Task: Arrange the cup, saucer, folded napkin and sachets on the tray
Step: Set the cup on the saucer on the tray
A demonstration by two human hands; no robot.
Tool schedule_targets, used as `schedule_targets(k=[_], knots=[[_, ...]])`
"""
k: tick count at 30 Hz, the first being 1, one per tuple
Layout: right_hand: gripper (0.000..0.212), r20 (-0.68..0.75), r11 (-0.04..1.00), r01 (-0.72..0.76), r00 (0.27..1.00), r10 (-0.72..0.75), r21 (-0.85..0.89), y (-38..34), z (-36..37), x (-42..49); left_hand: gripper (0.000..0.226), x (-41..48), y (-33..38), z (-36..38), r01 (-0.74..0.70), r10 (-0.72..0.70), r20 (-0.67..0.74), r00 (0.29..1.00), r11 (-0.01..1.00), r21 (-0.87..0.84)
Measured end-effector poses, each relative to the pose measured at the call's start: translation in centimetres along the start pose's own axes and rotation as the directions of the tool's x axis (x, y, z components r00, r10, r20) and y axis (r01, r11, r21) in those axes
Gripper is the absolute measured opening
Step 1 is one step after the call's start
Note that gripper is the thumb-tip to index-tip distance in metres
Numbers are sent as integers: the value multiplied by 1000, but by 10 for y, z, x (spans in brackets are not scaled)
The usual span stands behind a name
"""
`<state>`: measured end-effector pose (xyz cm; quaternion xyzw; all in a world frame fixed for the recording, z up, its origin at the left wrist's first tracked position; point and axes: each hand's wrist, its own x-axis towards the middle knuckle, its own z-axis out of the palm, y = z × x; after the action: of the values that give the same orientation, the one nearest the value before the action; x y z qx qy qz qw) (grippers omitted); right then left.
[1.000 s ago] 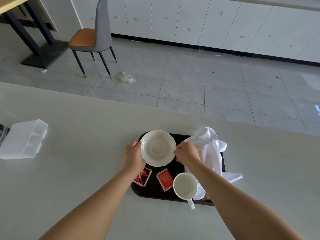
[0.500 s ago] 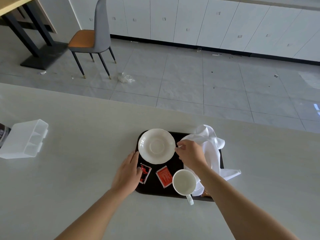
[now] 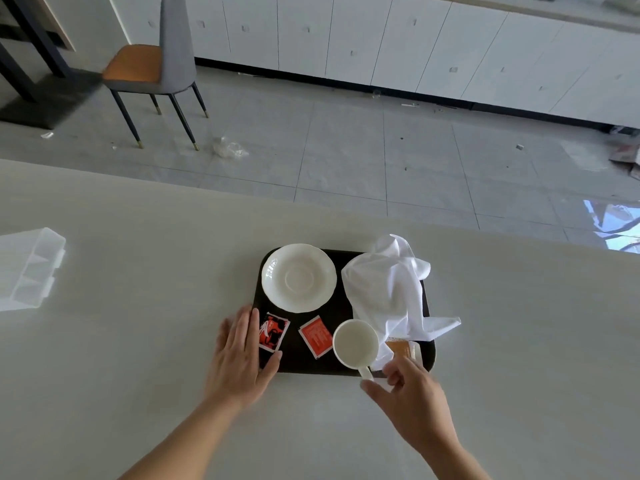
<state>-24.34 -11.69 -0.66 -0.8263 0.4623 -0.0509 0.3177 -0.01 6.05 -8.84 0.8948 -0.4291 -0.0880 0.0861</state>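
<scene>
A black tray [image 3: 341, 308] lies on the pale table. On it sit a white saucer [image 3: 298, 277] at the far left, a crumpled white napkin [image 3: 389, 289] at the right, a white cup [image 3: 355, 344] at the near edge, two red sachets [image 3: 273, 330] [image 3: 314, 336] and an orange sachet [image 3: 403, 349] partly under the napkin. My left hand [image 3: 242, 355] rests flat on the tray's near-left corner, fingers straight. My right hand [image 3: 412, 393] hovers just below the cup's handle [image 3: 366, 373], fingers loosely spread and holding nothing.
A clear plastic compartment box [image 3: 29, 268] lies at the table's left edge. Beyond the table's far edge is tiled floor with a grey and orange chair [image 3: 156, 64] and white cabinets.
Both hands let go of the saucer, which now rests on the tray. My left hand slid down to the tray's corner. My right hand moved from the napkin back to beside the cup's handle.
</scene>
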Motion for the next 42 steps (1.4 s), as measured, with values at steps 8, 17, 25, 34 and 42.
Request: schedule_targets(k=[8, 17, 25, 34, 42], knots=[[29, -61, 996, 4, 998, 2, 87, -4, 33, 4, 83, 2, 0, -2, 159, -158, -38, 987, 987, 14], [32, -174, 973, 38, 985, 2, 226, -12, 42, 5, 72, 2, -2, 2, 179, -178, -92, 980, 984, 2], [31, -244, 953, 62, 970, 13, 298, -31, 37, 15, 70, 1, -4, 6, 184, -183, -113, 977, 983, 0], [29, -209, 928, 50, 977, 30, 368, -68, 32, 45, 67, 2, -3, 7, 206, -208, -136, 969, 978, -29], [28, -155, 899, 3, 985, 72, 437, -110, 45, 89, 66, 5, -2, 6, 220, -219, -139, 966, 975, -15]])
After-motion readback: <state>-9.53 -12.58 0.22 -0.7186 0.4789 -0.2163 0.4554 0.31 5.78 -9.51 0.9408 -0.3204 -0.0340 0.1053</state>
